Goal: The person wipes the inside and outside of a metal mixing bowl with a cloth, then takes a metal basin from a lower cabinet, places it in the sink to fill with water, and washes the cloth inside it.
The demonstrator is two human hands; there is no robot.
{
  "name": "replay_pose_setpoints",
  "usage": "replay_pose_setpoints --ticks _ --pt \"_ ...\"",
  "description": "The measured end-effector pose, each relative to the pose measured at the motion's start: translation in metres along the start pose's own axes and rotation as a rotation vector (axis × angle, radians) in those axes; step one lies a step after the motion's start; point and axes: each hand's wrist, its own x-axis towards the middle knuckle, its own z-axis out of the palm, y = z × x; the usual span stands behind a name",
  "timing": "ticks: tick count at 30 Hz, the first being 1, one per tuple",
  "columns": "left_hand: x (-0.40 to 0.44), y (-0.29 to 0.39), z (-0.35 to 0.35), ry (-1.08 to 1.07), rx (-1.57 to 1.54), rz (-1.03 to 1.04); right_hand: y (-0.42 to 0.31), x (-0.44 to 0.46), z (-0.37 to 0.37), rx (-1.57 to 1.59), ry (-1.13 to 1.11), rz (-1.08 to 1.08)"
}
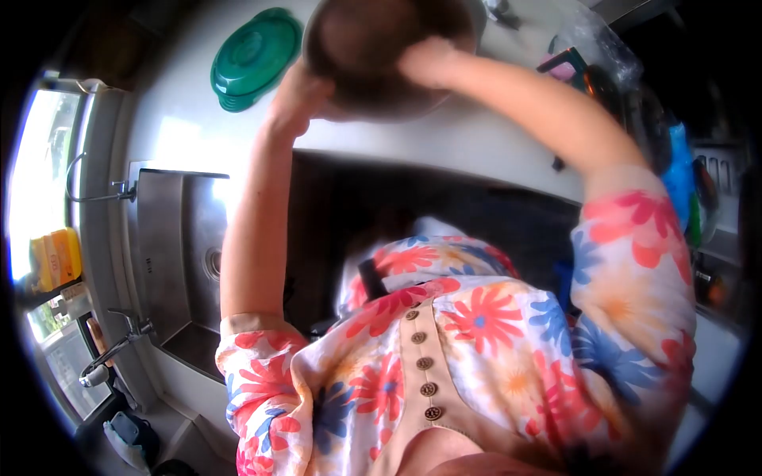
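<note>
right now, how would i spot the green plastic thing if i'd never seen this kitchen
Find the pale counter at the top of the view, then the big round vessel by the left hand. Just left of it lies the plastic piece, its bright green unlike the vessel's dull brown.

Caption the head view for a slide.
Left hand and right hand at a large round vessel, a green lid nearby on the counter.

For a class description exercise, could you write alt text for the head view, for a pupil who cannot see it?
A person in a floral shirt works at a large blurred bowl, left hand at its side, right hand over its opening. A green plastic item lies on the pale counter, with a steel sink at the left.
</note>
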Motion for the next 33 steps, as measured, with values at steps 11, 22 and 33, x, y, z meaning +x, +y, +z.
replay_pose_setpoints --ticks 11,22,33 --pt "0.004 0.007 -0.026 -0.075 -0.157 -0.183 0.008 0.032 -0.025 0.018 0.109 -0.094" --pt "0.007 0.016 -0.037 -0.045 -0.312 -0.362 -0.029 0.041 0.006 0.186 -0.228 -0.220" --pt "0.033 0.015 -0.035 0.066 0.451 0.091 -0.022 0.031 -0.012 -0.125 -0.421 -0.163"
